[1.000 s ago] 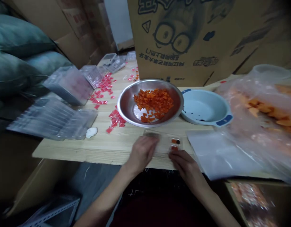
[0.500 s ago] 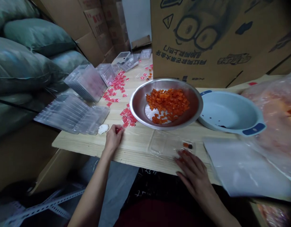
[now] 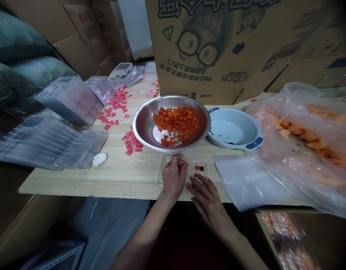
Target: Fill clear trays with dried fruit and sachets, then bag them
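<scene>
My left hand (image 3: 174,176) is closed in a pinch on a small red packet (image 3: 184,164), over the left part of a clear plastic tray (image 3: 163,165). On the tray's right side lie orange pieces with a dark end (image 3: 199,168). My right hand (image 3: 205,193) rests with fingers spread on the tray's right front, partly covering orange pieces under the fingertips. Just behind the tray stands a steel bowl (image 3: 139,129) holding many orange pieces (image 3: 177,123). Loose red packets (image 3: 132,142) are scattered left of the bowl.
A pale blue basin (image 3: 235,125) with dark specks stands right of the bowl, beside a large clear bag (image 3: 305,142) of orange pieces. Stacked clear trays (image 3: 46,142) and a white lump (image 3: 100,159) are at left. A big cardboard box (image 3: 212,48) stands behind.
My left hand has moved right from the pile of red packets to above the clear tray, carrying a packet. My right hand stays at the tray. The view has turned rightward.
</scene>
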`<action>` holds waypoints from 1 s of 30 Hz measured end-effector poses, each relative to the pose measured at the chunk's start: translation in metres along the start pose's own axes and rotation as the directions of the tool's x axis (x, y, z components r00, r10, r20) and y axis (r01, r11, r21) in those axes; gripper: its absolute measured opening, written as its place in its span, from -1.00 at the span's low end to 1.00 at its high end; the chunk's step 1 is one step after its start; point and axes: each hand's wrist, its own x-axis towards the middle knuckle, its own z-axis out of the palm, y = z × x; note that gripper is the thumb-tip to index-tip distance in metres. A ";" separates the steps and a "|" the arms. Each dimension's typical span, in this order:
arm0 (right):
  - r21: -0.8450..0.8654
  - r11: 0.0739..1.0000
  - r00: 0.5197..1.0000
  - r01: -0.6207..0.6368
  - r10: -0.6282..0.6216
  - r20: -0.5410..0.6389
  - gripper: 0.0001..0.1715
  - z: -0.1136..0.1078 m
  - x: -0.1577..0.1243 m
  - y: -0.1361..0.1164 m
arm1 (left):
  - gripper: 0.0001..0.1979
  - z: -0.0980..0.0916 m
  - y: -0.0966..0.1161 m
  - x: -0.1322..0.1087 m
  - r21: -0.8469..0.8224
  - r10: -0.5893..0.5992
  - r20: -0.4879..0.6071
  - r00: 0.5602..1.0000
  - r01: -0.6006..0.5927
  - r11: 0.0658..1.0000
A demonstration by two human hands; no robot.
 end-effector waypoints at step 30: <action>0.136 0.990 0.992 -0.033 0.049 -0.116 -0.58 -0.017 -0.005 0.005 | -0.63 -0.168 -0.125 0.042 0.288 -0.242 -0.246 0.939 0.309 0.906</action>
